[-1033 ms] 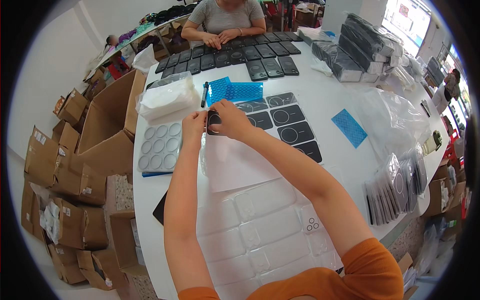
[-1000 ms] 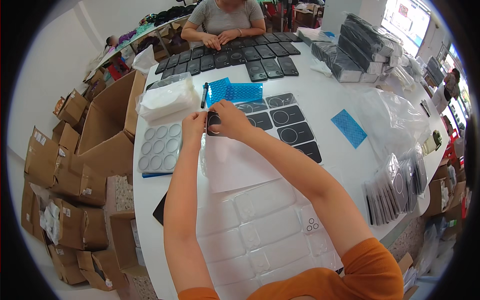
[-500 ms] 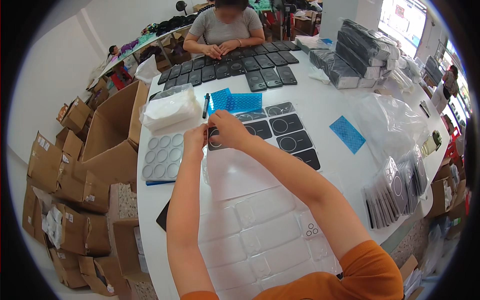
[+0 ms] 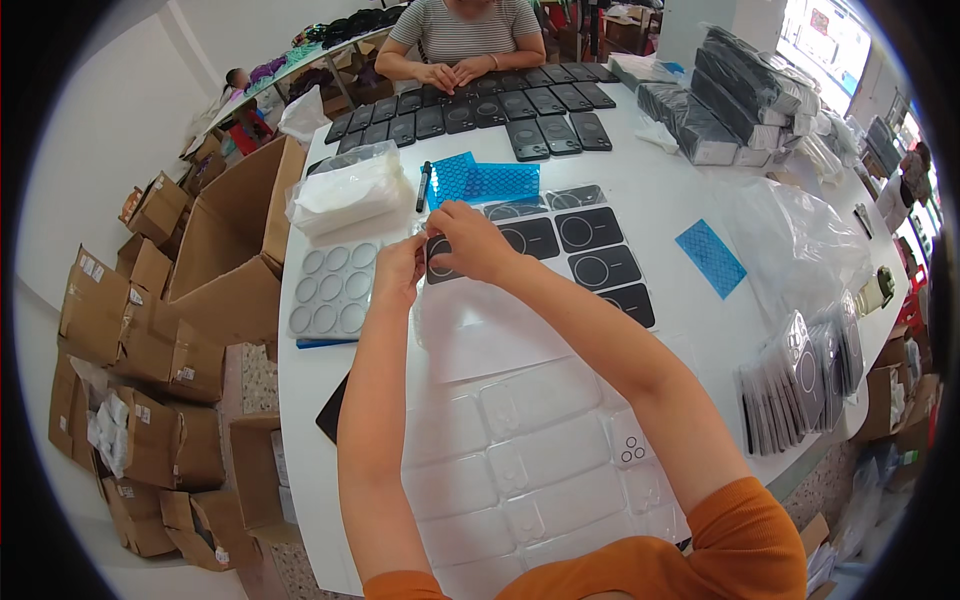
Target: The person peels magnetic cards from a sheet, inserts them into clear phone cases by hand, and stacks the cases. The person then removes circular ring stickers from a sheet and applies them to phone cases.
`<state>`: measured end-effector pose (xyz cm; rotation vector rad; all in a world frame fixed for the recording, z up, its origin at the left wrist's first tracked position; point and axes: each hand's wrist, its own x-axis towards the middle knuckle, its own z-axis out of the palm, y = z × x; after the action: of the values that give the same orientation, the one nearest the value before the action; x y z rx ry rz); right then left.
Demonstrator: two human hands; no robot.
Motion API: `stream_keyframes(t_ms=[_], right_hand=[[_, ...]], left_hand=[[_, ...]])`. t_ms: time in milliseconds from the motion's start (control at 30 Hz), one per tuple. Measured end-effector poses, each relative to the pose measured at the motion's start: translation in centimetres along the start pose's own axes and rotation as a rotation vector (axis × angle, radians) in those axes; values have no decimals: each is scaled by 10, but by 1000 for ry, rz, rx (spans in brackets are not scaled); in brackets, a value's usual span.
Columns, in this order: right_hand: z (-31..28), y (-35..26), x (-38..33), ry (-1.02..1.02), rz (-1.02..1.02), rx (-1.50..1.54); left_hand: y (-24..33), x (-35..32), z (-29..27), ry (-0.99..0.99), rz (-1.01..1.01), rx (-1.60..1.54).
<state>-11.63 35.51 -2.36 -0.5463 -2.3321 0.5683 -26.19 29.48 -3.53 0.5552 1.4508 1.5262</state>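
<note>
My left hand (image 4: 402, 268) and my right hand (image 4: 472, 242) meet at the left edge of a sheet of black rectangular pieces with white ring outlines, such as one black piece (image 4: 604, 267). Both hands are pinched, fingertips close together over the leftmost piece; what lies between them is too small to make out. Below my right forearm a plain white sheet (image 4: 480, 335) lies under the black pieces. Nearer to me spreads a clear plastic tray (image 4: 550, 440) with phone-shaped hollows. A small white card with black circles (image 4: 631, 448) rests on its right part.
Left of my hands lie a tray of rings (image 4: 333, 290) and a bagged white stack (image 4: 350, 190). Beyond are a black marker (image 4: 424, 186) and blue sheets (image 4: 505, 182). Across the table a person sits behind rows of black phone cases (image 4: 460, 115). Packed cases (image 4: 785, 390) stand right.
The whole view has shifted, with the table's things appearing slightly higher and to the right. My hands stay pinched at the same edge of the sheet.
</note>
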Motion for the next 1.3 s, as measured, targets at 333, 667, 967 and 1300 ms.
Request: stream_keyframes(t_ms=[333, 667, 967, 1300], right_hand=[[-25, 8, -42, -37, -312, -2], [-120, -23, -119, 162, 192, 343], [-175, -80, -188, -133, 286, 322], [-199, -95, -307, 217, 772, 788]], left_hand=[[-25, 15, -14, 160, 114, 442], [-36, 26, -24, 466, 707, 1040], [-14, -221, 93, -595, 442, 799], [-71, -288, 113, -375, 74, -37]])
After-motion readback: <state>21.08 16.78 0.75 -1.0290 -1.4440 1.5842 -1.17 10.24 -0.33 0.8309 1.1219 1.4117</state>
